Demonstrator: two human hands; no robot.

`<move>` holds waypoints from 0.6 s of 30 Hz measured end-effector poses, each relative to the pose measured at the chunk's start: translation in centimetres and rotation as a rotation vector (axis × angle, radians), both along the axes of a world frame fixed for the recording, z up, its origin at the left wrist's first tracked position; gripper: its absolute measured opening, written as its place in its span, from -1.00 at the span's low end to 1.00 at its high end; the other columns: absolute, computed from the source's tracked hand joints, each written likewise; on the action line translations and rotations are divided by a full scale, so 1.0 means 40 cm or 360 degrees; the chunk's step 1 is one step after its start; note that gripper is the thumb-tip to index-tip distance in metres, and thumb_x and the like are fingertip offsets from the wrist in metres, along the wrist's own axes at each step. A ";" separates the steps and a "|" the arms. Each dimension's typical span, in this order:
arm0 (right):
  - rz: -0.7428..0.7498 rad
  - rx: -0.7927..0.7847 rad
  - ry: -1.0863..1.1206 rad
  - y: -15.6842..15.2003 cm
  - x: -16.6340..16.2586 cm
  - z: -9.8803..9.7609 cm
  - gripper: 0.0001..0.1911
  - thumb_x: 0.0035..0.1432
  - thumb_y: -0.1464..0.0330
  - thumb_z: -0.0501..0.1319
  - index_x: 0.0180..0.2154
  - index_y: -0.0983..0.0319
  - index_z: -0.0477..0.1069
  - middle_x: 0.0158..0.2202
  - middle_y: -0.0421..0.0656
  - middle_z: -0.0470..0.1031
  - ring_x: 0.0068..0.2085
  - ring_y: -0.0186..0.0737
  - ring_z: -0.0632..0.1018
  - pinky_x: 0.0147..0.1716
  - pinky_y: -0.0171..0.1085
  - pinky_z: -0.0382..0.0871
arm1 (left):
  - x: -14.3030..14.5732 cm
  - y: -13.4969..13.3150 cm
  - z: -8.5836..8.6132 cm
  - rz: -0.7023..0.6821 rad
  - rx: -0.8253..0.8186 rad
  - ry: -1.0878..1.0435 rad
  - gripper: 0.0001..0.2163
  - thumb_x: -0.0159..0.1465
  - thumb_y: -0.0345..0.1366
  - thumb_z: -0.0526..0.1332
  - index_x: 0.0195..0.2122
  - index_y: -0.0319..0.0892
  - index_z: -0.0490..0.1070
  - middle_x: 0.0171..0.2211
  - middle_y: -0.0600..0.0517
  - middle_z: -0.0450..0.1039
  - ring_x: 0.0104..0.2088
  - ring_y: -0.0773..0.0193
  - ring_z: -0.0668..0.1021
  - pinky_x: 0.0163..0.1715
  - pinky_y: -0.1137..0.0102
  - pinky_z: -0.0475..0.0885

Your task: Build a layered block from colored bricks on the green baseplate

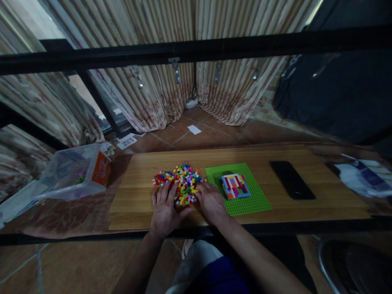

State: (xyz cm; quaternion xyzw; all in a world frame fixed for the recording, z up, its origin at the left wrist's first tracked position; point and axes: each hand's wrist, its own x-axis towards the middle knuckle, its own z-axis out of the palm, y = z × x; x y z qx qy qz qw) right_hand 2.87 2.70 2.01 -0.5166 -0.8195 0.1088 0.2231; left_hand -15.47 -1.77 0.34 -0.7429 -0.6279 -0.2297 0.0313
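A loose pile of small multicoloured building bricks (186,179) lies on the wooden board. My left hand (165,210) rests on the pile's near left edge, open, with its fingers apart and the thumb stretched to the right. At the pile's right edge is my right hand (212,202), its fingers loosely bent and touching the bricks; I see nothing held in it, though its fingertips are partly hidden. Just beyond that hand, a green baseplate (257,196) carries a low block built of bricks (235,186) in red, white, blue and orange.
On the right of the wooden board (134,171) lies a black phone (292,179). A clear plastic box (70,171) with an orange label and a few bricks stands at left. Crumpled packaging (364,175) is at far right. A dark metal bar (196,51) crosses before the curtains.
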 end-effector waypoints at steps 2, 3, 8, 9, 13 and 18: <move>-0.0029 -0.0025 0.0110 -0.007 0.007 0.002 -0.91 0.18 0.45 0.14 -0.30 0.18 0.40 -0.27 -0.10 0.50 -0.18 -0.13 0.48 -0.15 -0.20 0.33 | -0.002 0.003 -0.003 -0.0002 0.0029 0.0013 -0.22 0.07 0.09 0.28 0.25 -0.14 0.12 0.25 -0.22 0.15 0.21 -0.12 0.25 0.18 -0.01 0.08; -0.0043 -0.0034 0.0184 -0.010 0.013 0.004 -0.90 0.18 0.45 0.14 -0.30 0.17 0.40 -0.27 -0.11 0.50 -0.18 -0.14 0.48 -0.15 -0.21 0.35 | -0.002 0.005 -0.003 -0.0002 0.0039 0.0018 -0.24 0.08 0.08 0.28 0.24 -0.13 0.14 0.25 -0.22 0.16 0.21 -0.13 0.26 0.18 -0.02 0.09; -0.0099 -0.0033 0.0632 -0.045 0.068 0.022 -0.80 0.25 0.43 0.09 -0.17 0.14 0.45 -0.21 -0.14 0.53 -0.15 -0.20 0.52 -0.13 -0.21 0.41 | -0.004 0.009 -0.001 -0.0012 0.0068 0.0026 -0.32 0.12 0.05 0.27 0.21 -0.10 0.16 0.23 -0.20 0.19 0.19 -0.11 0.29 0.17 -0.04 0.11; -0.0115 -0.0037 0.0692 -0.055 0.087 0.024 -0.79 0.26 0.42 0.08 -0.15 0.13 0.46 -0.21 -0.14 0.53 -0.15 -0.20 0.53 -0.12 -0.21 0.42 | -0.004 0.010 0.000 -0.0017 0.0072 0.0027 -0.33 0.12 0.04 0.26 0.21 -0.10 0.17 0.23 -0.20 0.19 0.19 -0.11 0.29 0.17 -0.04 0.11; -0.0289 -0.0061 0.0827 -0.097 0.183 0.019 -0.79 0.28 0.38 0.08 -0.16 0.13 0.47 -0.18 -0.12 0.53 -0.14 -0.20 0.54 -0.09 -0.19 0.43 | -0.004 0.012 0.005 -0.0033 0.0080 0.0014 -0.36 0.13 0.04 0.25 0.19 -0.09 0.17 0.23 -0.19 0.19 0.20 -0.11 0.28 0.15 -0.03 0.15; -0.0537 -0.0067 0.0820 -0.132 0.302 0.001 -0.81 0.25 0.35 0.11 -0.17 0.16 0.48 -0.18 -0.10 0.52 -0.14 -0.18 0.54 -0.09 -0.16 0.43 | -0.005 0.012 0.007 -0.0030 0.0062 -0.0003 -0.40 0.16 0.02 0.23 0.18 -0.08 0.20 0.23 -0.17 0.19 0.20 -0.11 0.29 0.14 -0.03 0.17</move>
